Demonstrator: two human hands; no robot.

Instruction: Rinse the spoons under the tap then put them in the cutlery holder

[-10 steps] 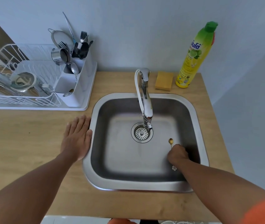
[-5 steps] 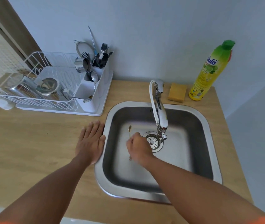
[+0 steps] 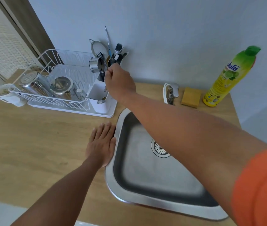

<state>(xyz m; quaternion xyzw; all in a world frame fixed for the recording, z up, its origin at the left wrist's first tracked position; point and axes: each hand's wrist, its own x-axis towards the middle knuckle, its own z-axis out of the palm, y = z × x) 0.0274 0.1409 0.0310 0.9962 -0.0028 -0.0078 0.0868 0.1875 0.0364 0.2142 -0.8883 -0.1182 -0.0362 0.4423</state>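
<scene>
My right hand (image 3: pixel 119 80) pinches a small gold spoon (image 3: pixel 107 60) upright over the white cutlery holder (image 3: pixel 97 93), its bowl up among the forks and spoons standing there. The holder sits at the right end of the white dish rack (image 3: pixel 51 88). Flat on the wooden counter lies my left hand (image 3: pixel 101 145), fingers straight, against the left rim of the steel sink (image 3: pixel 118 128). The tap (image 3: pixel 170 93) stands behind the sink, mostly hidden by my right forearm. No water is seen running.
Steel cups and pots lie in the dish rack. A yellow sponge (image 3: pixel 191 97) and a yellow-green dish soap bottle (image 3: pixel 225 79) stand at the back right of the counter (image 3: pixel 31 136). The sink drain (image 3: pixel 159 148) shows in the basin.
My right hand lifted the spoon out of the sink and carried it left and back to the cutlery holder. The left hand stayed on the counter by the sink rim.
</scene>
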